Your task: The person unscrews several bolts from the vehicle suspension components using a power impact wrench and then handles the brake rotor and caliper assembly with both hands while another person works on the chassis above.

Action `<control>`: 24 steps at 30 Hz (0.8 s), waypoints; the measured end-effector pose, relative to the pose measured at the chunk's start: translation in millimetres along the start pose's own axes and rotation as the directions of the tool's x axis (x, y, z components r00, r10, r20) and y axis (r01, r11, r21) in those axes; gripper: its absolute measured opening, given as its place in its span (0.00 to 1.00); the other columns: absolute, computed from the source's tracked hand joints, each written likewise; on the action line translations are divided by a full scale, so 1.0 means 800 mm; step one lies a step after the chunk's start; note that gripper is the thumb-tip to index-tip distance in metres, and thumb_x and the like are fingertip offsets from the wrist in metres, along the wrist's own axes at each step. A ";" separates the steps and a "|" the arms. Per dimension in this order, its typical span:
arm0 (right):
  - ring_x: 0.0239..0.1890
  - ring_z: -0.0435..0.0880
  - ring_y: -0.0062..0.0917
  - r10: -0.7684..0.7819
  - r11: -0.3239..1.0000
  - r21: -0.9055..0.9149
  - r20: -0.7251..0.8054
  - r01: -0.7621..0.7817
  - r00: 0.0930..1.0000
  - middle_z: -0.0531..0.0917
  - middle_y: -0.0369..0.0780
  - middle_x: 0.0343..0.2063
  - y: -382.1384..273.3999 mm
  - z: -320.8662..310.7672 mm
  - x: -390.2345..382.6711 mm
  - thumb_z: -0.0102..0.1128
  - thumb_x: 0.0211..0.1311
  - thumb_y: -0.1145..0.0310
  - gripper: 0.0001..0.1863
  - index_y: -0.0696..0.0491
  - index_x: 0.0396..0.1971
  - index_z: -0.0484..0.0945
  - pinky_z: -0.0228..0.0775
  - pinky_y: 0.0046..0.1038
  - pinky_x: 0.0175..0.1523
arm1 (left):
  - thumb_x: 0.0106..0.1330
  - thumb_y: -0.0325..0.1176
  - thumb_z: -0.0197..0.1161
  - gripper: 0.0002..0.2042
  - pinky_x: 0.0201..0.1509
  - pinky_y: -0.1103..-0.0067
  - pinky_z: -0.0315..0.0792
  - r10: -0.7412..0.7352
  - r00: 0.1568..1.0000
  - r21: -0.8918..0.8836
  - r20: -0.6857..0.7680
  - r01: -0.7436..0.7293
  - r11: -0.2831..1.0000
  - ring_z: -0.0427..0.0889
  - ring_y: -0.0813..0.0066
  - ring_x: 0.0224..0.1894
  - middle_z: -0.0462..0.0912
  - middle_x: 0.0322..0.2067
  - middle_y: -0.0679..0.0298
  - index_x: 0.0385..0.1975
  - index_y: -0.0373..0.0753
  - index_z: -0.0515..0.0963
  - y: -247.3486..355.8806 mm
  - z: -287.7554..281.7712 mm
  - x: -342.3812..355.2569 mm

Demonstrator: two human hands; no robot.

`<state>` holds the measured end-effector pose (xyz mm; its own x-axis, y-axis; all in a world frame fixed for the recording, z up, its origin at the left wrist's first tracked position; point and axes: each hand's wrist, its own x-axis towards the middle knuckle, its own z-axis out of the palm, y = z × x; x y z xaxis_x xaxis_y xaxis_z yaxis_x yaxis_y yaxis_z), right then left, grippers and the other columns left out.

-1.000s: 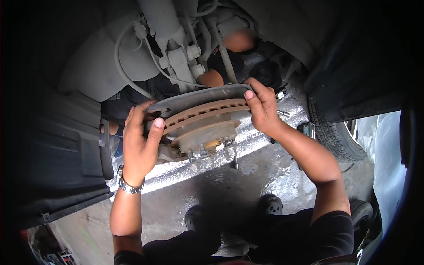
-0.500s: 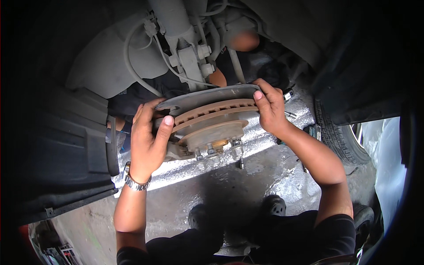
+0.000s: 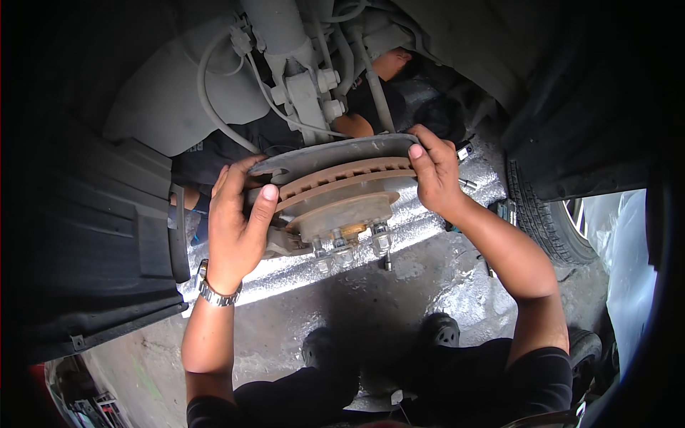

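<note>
**Two hands on one brake disc**

Two bare hands, both clasped on the rim of the brake disc (image 3: 342, 187), which sits on the wheel hub (image 3: 341, 217) under the raised car.

Change noted: compared with a second ago, the left hand has slid up the rim, its thumb now pressed on the disc's rusty face; the disc looks seated closer and more squarely on the hub, so the work appears to be a matter of steadying or seating it.

Left hand (image 3: 239, 225): fingers curled round the disc's left edge, thumb laid flat on the face, half closed. A metal watch (image 3: 214, 291) on the wrist.

Right hand (image 3: 435, 178): fingers hooked over the upper right edge, thumb on top, firmly closed on the rim.

Around: wheel studs (image 3: 347, 242) stick out below the hub. Strut (image 3: 282, 32) and brake hose (image 3: 210, 100) above. Black wheel-arch liner (image 3: 107, 235) to the left. A tyre (image 3: 546, 221) stands at the right. Wet concrete floor (image 3: 285, 321) beneath, with the person's dark shoes (image 3: 439, 329).
</note>
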<state>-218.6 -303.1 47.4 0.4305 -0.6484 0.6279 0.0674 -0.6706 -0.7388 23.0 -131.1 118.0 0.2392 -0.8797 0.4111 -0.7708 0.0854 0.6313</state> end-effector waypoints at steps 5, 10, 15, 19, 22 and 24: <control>0.18 0.76 0.22 0.024 1.000 -0.002 0.017 -0.024 1.000 0.74 0.41 0.15 -0.001 -0.002 0.000 0.52 0.71 0.64 0.13 0.59 0.31 0.74 0.65 0.25 0.27 | 0.69 0.43 0.59 0.21 0.54 0.69 0.68 -0.009 1.000 0.027 0.008 0.008 1.000 0.78 0.59 0.39 0.81 0.33 0.52 0.51 0.30 0.75 0.003 -0.002 0.000; 0.18 0.75 0.22 0.010 1.000 -0.002 0.010 -0.010 1.000 0.73 0.41 0.14 -0.001 -0.001 0.000 0.52 0.71 0.64 0.14 0.59 0.31 0.74 0.65 0.25 0.27 | 0.69 0.44 0.59 0.22 0.56 0.69 0.68 -0.027 1.000 0.038 0.016 0.027 0.999 0.78 0.58 0.41 0.81 0.36 0.51 0.51 0.30 0.75 0.003 -0.002 -0.001; 0.18 0.74 0.20 0.027 1.000 0.007 0.012 -0.027 1.000 0.72 0.40 0.14 0.000 0.000 -0.001 0.53 0.71 0.63 0.14 0.58 0.31 0.74 0.65 0.25 0.27 | 0.69 0.44 0.59 0.22 0.55 0.69 0.68 -0.030 0.999 0.027 0.014 0.030 0.999 0.78 0.58 0.41 0.81 0.36 0.51 0.51 0.30 0.75 0.003 -0.002 -0.001; 0.19 0.75 0.20 0.013 1.000 0.001 0.004 -0.013 1.000 0.72 0.40 0.14 0.001 0.000 -0.001 0.53 0.71 0.64 0.13 0.58 0.31 0.74 0.65 0.25 0.27 | 0.69 0.45 0.59 0.22 0.54 0.69 0.68 0.009 1.000 0.030 0.005 -0.009 1.000 0.78 0.59 0.40 0.81 0.34 0.52 0.51 0.30 0.75 0.001 -0.001 0.001; 0.18 0.74 0.19 0.000 1.000 0.018 -0.007 0.000 1.000 0.73 0.40 0.14 0.004 0.001 -0.001 0.54 0.71 0.64 0.13 0.58 0.31 0.75 0.65 0.24 0.27 | 0.70 0.45 0.59 0.22 0.55 0.69 0.68 0.015 1.000 0.007 -0.005 -0.015 1.000 0.78 0.59 0.40 0.81 0.33 0.52 0.51 0.30 0.74 0.001 0.000 0.001; 0.18 0.74 0.19 -0.002 0.999 0.032 -0.016 0.003 1.000 0.73 0.39 0.14 0.006 0.002 -0.001 0.53 0.71 0.64 0.13 0.59 0.31 0.75 0.65 0.24 0.27 | 0.70 0.45 0.59 0.22 0.55 0.69 0.68 0.010 1.000 0.015 -0.003 -0.010 1.000 0.78 0.59 0.40 0.81 0.33 0.52 0.52 0.30 0.74 0.001 0.000 0.001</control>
<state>-217.4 -304.9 43.1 0.4156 -0.6526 0.6336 0.0976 -0.6606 -0.7444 22.8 -131.5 118.8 0.2328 -0.8773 0.4196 -0.7819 0.0877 0.6172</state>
